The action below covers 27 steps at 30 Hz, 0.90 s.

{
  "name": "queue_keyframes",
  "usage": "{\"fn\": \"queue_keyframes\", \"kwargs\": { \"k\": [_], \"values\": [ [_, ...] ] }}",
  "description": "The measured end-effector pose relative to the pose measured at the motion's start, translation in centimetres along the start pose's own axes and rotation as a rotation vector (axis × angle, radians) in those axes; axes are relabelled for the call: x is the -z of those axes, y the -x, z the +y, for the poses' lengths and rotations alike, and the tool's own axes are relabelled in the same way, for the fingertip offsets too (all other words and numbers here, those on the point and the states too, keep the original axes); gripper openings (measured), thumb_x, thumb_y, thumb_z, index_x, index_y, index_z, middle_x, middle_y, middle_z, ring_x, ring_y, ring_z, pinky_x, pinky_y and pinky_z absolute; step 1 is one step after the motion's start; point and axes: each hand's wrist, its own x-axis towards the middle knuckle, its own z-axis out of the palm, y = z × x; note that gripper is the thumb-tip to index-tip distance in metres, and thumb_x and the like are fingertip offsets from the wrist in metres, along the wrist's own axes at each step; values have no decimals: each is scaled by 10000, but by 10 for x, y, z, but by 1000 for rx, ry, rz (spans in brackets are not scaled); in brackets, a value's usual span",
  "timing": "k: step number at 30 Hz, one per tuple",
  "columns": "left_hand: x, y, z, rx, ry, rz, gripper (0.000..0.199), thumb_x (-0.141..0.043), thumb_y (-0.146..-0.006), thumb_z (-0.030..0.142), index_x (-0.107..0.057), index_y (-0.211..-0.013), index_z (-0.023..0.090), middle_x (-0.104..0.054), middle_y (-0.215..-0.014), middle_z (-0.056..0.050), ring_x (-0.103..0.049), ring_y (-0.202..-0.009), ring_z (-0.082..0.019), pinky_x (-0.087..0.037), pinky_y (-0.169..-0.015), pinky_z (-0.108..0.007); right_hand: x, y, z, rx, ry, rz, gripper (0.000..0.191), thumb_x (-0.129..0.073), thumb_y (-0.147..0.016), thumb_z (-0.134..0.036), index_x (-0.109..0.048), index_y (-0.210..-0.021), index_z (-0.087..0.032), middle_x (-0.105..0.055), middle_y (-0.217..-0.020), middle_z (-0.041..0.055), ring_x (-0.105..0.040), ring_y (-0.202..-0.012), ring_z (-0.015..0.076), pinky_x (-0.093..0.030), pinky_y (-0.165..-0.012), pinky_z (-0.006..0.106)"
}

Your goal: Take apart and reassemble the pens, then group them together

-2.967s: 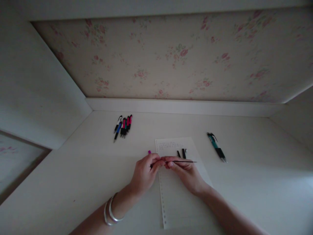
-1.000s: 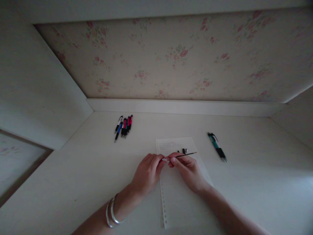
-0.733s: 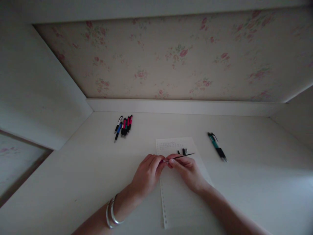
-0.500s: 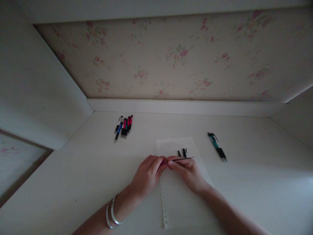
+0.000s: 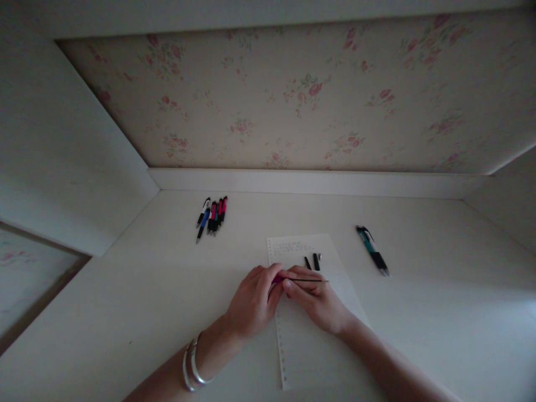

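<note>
Centred over the desk, in the closed fingers of the left hand: a short magenta piece, apparently plastic, largely covered. Pinched in the narrow grip of the right hand: a thin, dark, straight rod. Impossible to tell, behind the fingertips, whether joined to the magenta piece. Beneath the right hand: a white ruled sheet with a punched edge. On its upper part, near the right fingers: a slim black piece, a thicker black cylinder and a tiny silvery piece. Well apart on either side: a cluster of multicoloured pens to the left and teal-and-black pens to the right. Judged possible: bending of the rod through misaligned pressure; dropping of the magenta piece through a loosened pinch; scattering of the small pieces through a brush of the right knuckles or a tug on the sheet.
</note>
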Motion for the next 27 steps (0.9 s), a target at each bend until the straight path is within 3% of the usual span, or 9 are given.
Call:
{"fn": "queue_keyframes", "kwargs": {
  "k": [3,6,9,12,19,27],
  "values": [
    [2,-3,1,-85,14,-20,234,-490,-985,164,-528,-1215,186,-711,-1013,-96,-669,-899,-209,-570,-803,-360,0,1,0,-7,9,-19,279,-558,-967,-354,-795,-872,-240,-722,-909,67,-653,-892,198,-523,-829,343],
    [4,-5,4,-95,31,-18,179,-506,-978,159,-576,-1140,187,-711,-983,-88,-660,-877,-208,-561,-787,-356,1,4,2,-89,-18,36,261,-627,-913,-418,-790,-856,-223,-735,-974,86,-656,-908,219,-522,-828,355],
    [4,-6,7,-22,16,5,123,-497,-983,164,-593,-1059,179,-696,-886,-72,-648,-806,-197,-555,-732,-334,1,7,5,-165,-52,181,314,-623,-893,-485,-782,-892,-215,-730,-829,73,-628,-676,181,-521,-634,313],
    [2,-5,8,14,-4,8,99,-494,-996,190,-589,-1020,180,-689,-844,-59,-649,-764,-187,-553,-702,-319,0,7,6,-125,-80,281,314,-624,-891,-476,-768,-816,-208,-692,-732,47,-555,-541,139,-466,-512,275],
    [-2,-2,4,16,2,-14,151,-516,-1001,280,-577,-1108,194,-732,-911,-62,-697,-786,-188,-577,-712,-314,0,4,8,-68,-46,191,183,-643,-911,-345,-789,-882,-237,-680,-736,33,-573,-607,143,-464,-558,263],
    [-2,-1,4,35,74,16,151,-516,-1002,301,-592,-1069,189,-750,-916,-62,-724,-800,-178,-594,-720,-296,1,5,10,-91,-77,176,204,-646,-907,-359,-783,-829,-229,-687,-758,40,-569,-587,135,-451,-523,255]
  ]
}}
